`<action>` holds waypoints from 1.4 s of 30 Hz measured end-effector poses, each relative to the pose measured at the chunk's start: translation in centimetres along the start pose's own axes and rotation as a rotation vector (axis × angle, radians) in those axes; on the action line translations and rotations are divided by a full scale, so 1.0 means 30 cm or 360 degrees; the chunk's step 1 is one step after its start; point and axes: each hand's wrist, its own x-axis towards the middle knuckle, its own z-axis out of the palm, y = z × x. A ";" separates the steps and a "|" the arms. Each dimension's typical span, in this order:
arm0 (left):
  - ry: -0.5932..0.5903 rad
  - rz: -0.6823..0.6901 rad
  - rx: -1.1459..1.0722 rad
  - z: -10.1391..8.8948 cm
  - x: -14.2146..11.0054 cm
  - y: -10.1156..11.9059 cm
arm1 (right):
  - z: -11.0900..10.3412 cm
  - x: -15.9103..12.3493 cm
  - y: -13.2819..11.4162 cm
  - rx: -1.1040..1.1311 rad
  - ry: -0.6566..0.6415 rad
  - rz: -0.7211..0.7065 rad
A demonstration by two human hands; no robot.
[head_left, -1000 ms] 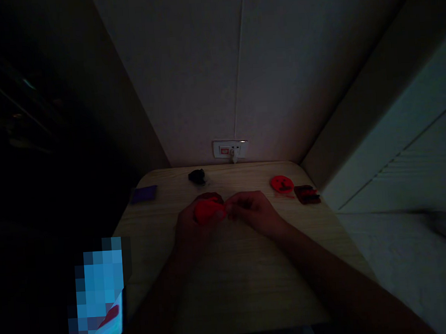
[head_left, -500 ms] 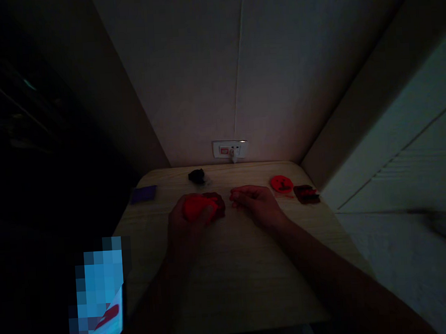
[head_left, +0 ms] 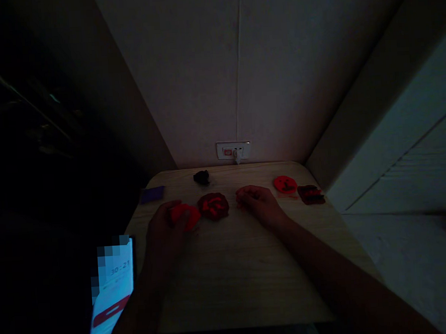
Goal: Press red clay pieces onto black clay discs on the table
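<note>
So I'm standing here watching in really dim light, and what's worrying me is the dark red disc (head_left: pixel 213 207) sitting flat on the wooden table (head_left: pixel 233 282) between the 2 hands. It's carrying some brighter red strips, and if that stuff is as soft as it's looking, a careless knuckle could be smearing them or denting the edge. I'm mostly blaming the gloom, since small bits are getting lost in it. Same worry for the red lump (head_left: pixel 184 216): too hard a squeeze and it's losing its shape.

As for grip, the left hand (head_left: pixel 162 233) is curling partway closed around that lump, thumb across it, just left of the disc. The right hand (head_left: pixel 258 203) is bending its fingers in toward the thumb, right of the disc and not touching it. I'm seeing a hint of red at the tips, but can't tell if it's actually holding anything. A black lump (head_left: pixel 201 178) is lying behind the disc, toward the wall.
</note>
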 end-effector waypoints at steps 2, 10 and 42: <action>-0.0001 0.0020 0.0060 -0.004 0.008 -0.012 | -0.001 0.002 0.001 0.0053 -0.0021 0.0016; 0.0016 0.0198 0.0467 -0.003 0.042 -0.070 | -0.005 0.005 0.005 0.0067 -0.0013 0.0067; -0.0453 0.0471 0.1162 0.119 0.157 0.042 | -0.012 0.009 0.014 0.0247 -0.0059 0.0054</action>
